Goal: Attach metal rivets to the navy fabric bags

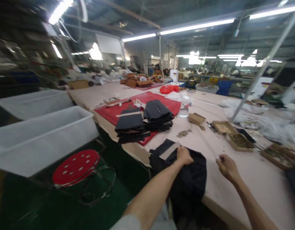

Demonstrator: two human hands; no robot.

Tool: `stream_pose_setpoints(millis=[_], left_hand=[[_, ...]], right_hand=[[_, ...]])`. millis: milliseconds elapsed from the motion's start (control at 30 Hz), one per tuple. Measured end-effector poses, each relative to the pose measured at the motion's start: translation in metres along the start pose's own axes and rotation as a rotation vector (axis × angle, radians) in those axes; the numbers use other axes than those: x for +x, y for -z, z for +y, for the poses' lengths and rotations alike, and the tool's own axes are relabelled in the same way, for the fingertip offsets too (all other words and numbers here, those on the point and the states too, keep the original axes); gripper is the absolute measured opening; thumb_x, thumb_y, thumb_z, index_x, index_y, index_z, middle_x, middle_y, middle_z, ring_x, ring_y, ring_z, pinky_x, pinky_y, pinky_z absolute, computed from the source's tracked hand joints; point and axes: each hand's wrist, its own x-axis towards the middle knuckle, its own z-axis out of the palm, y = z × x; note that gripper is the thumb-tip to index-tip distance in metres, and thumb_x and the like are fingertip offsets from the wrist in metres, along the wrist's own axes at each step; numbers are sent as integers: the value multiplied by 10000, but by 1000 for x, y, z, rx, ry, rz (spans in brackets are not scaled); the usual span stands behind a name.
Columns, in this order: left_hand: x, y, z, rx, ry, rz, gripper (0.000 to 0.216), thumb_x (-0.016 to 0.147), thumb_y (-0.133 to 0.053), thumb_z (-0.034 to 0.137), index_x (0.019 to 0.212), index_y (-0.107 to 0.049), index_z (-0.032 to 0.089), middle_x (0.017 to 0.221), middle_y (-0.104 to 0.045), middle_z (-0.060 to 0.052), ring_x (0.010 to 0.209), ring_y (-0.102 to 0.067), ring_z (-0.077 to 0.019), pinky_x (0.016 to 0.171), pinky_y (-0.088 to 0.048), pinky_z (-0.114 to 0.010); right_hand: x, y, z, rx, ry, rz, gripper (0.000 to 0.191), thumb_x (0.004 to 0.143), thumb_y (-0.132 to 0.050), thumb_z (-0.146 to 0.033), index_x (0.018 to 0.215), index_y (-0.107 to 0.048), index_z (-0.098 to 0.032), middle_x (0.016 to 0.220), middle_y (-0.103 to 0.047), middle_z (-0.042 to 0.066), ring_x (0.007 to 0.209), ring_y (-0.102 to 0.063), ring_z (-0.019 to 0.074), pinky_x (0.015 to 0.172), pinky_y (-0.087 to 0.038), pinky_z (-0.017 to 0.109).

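Head view looks down on a dark garment [185, 179] draped over the near edge of the counter [245, 179], its pale waistband strip turned up. The left hand [184, 155] is closed down on the cloth just by that strip, gripping it. The right hand [227, 166] hangs just beside the garment with fingers curled in; something tiny may be pinched there, though I cannot tell. Loose metal pieces [183, 133] and open boxes [230, 132] of them lie farther back. To my eye, keeping the cloth flat and taut under the left hand matters most.
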Motion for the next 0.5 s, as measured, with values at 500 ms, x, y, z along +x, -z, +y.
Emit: stream_pose_setpoints(millis=[500], left_hand=[[37,-30,-27,-30,-95,100,77,588,-704,206,635,-691,146,1007,-619,-125,1073,-513,-292,958,-447,-353]], right_hand=[[-7,-55,-19,115,283,-329,91,822,-526,-201,908,-558,-197,851,-600,35,762,-549,165,697,-367,258]])
